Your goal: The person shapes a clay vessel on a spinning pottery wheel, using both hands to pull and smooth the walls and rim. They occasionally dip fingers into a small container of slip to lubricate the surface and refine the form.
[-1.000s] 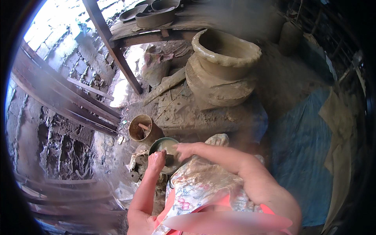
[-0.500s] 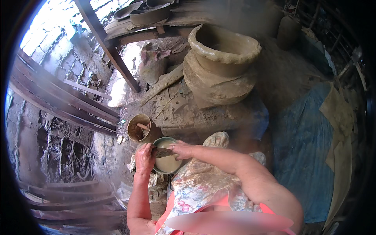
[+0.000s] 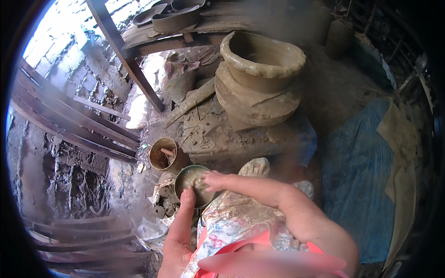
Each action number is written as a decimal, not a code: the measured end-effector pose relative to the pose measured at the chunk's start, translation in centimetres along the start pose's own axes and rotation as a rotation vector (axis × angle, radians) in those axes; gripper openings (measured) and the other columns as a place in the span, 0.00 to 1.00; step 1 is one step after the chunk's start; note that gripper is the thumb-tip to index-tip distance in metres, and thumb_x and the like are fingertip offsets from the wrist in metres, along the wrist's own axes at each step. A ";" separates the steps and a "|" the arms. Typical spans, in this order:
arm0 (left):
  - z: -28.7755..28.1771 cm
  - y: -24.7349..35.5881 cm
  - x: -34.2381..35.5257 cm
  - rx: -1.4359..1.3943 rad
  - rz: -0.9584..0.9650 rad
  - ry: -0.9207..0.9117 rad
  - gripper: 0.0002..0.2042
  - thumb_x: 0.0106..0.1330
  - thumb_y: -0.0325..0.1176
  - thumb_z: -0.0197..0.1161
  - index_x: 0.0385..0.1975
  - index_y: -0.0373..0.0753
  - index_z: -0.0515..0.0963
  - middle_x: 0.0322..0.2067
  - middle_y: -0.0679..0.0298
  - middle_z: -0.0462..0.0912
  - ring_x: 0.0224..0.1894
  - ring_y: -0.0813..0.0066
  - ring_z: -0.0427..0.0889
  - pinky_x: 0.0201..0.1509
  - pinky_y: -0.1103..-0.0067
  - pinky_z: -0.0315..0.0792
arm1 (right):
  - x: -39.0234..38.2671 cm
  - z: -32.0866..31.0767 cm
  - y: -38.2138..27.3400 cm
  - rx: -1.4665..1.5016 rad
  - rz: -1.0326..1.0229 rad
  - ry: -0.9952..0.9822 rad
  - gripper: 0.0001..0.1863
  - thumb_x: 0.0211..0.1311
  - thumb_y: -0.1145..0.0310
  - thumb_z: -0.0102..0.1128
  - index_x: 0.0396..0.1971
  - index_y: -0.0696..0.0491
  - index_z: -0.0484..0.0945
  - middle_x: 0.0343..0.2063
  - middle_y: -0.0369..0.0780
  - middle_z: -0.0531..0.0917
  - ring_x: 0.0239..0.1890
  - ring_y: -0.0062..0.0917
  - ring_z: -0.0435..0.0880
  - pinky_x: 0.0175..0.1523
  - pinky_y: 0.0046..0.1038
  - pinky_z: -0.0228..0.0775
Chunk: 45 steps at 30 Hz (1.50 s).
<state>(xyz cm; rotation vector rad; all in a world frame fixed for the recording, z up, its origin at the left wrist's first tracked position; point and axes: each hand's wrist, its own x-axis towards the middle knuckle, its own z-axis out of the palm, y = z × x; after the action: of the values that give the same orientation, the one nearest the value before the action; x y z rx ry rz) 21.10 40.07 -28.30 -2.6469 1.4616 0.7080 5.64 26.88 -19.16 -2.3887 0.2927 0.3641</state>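
A green-rimmed bucket point(image 3: 178, 185) of murky, greyish-brown water stands close in front of me. My left hand point(image 3: 188, 197) is at its near left side, fingertips down at the water. Those fingers are partly hidden, so what they hold, if anything, does not show. My right hand point(image 3: 214, 180) reaches over the right side of the rim with its fingers apart and nothing visible in them. Beyond the bucket stands a large wet clay pot point(image 3: 264, 78) with a thick, uneven rim.
Left of the green-rimmed bucket is a brown bucket point(image 3: 152, 155) with stick-like pieces inside. A wooden plank point(image 3: 192, 103) leans by the pot. Shallow clay vessels point(image 3: 176, 21) sit on a wooden bench point(image 3: 134, 38). A blue sheet point(image 3: 357, 185) lies at the right.
The dark flat piece held between both hands above the bucket is out of sight. My left hand has moved down and right to the water; my right hand's fingers have spread.
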 end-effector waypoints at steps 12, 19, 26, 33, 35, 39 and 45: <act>-9.0 3.1 -1.0 -1.293 -0.140 0.036 0.20 0.51 0.18 0.58 0.45 0.28 0.62 0.29 0.51 0.76 0.21 0.68 0.79 0.19 0.80 0.75 | 0.3 0.8 -1.8 -0.001 -0.213 0.007 0.39 0.40 0.50 0.61 0.57 0.47 0.63 0.64 0.48 0.41 0.66 0.42 0.42 0.62 0.52 0.40; -15.2 3.9 -4.6 -1.266 -0.134 -0.005 0.22 0.50 0.19 0.60 0.47 0.27 0.62 0.28 0.54 0.75 0.17 0.71 0.77 0.17 0.81 0.74 | -0.9 -0.6 -1.6 -0.091 -0.118 -0.058 0.38 0.42 0.54 0.61 0.55 0.56 0.63 0.64 0.41 0.49 0.66 0.38 0.46 0.62 0.54 0.40; -16.7 2.1 -5.4 -1.099 0.006 0.009 0.21 0.50 0.16 0.54 0.46 0.26 0.62 0.22 0.56 0.75 0.14 0.73 0.74 0.13 0.81 0.70 | -0.8 0.6 0.0 -0.093 -0.003 -0.118 0.35 0.45 0.53 0.58 0.54 0.53 0.66 0.63 0.41 0.52 0.66 0.37 0.47 0.62 0.55 0.40; -5.2 0.9 -0.5 -0.019 -0.155 -0.142 0.11 0.52 0.28 0.56 0.35 0.35 0.75 0.37 0.49 0.78 0.44 0.56 0.77 0.46 0.67 0.72 | -0.6 1.5 0.3 -0.026 0.038 -0.194 0.33 0.48 0.51 0.56 0.56 0.48 0.65 0.62 0.45 0.54 0.65 0.38 0.49 0.63 0.52 0.41; -3.0 0.5 0.2 0.081 -0.125 -0.118 0.10 0.57 0.30 0.51 0.36 0.37 0.76 0.39 0.50 0.78 0.43 0.57 0.78 0.45 0.69 0.73 | -0.6 1.4 0.3 -0.022 0.056 -0.185 0.33 0.48 0.50 0.56 0.56 0.48 0.65 0.62 0.45 0.55 0.64 0.39 0.50 0.62 0.51 0.42; -2.8 1.3 0.2 0.133 -0.074 -0.072 0.09 0.58 0.30 0.50 0.34 0.40 0.76 0.37 0.52 0.77 0.41 0.58 0.78 0.43 0.69 0.73 | -0.7 1.3 0.2 -0.008 0.064 -0.146 0.34 0.48 0.50 0.55 0.56 0.50 0.65 0.61 0.47 0.55 0.64 0.39 0.51 0.62 0.49 0.46; -8.1 3.4 -3.3 0.148 0.413 0.264 0.06 0.50 0.28 0.54 0.28 0.42 0.74 0.28 0.59 0.73 0.34 0.61 0.77 0.37 0.67 0.70 | -0.2 1.1 -0.5 0.019 -0.029 0.002 0.32 0.46 0.52 0.58 0.52 0.51 0.69 0.61 0.47 0.56 0.63 0.40 0.53 0.62 0.43 0.49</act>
<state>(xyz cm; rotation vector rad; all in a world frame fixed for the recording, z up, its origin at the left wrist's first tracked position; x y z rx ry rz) 19.86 38.84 -19.03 -2.4213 2.0746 0.2507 5.44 27.97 -19.58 -2.3723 0.2609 0.3433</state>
